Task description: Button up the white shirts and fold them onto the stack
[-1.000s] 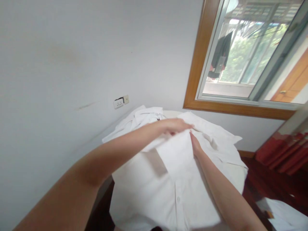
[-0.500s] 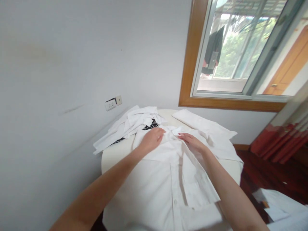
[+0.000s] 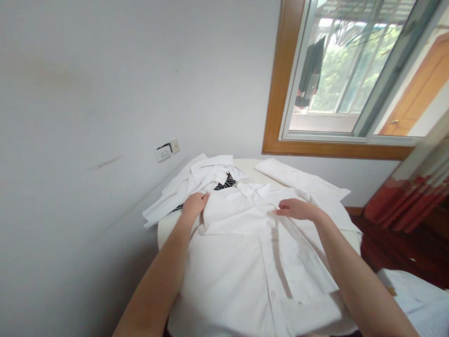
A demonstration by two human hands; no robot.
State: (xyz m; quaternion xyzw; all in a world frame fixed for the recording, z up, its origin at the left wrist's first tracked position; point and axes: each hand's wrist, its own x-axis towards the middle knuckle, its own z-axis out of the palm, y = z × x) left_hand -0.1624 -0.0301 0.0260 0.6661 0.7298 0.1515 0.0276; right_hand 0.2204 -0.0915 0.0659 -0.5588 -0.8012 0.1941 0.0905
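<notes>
A white button-up shirt (image 3: 231, 267) lies spread front side up, its collar away from me and its hem towards me. One of its sleeves (image 3: 301, 262) is folded down across the front, beside the button placket. At the shirt's left shoulder edge, my left hand (image 3: 195, 205) is closed, with thumb and fingers pinching the cloth. My right hand (image 3: 296, 209) is at the upper right of the front, below the collar. Its fingers are curled in and the fingertips meet a crease of the fabric.
The shirt covers much of a round cream table (image 3: 247, 164) against the wall. More white garments (image 3: 191, 180) are heaped at the back left over black striped cloth (image 3: 226, 182). White cloth (image 3: 417, 295) lies low at the right. A wall socket (image 3: 163, 153) and a window (image 3: 336, 79) are behind.
My left hand has moved left from near the collar to the shirt's shoulder edge. My right hand has shifted right and slightly towards me. The collar now shows flatter between them.
</notes>
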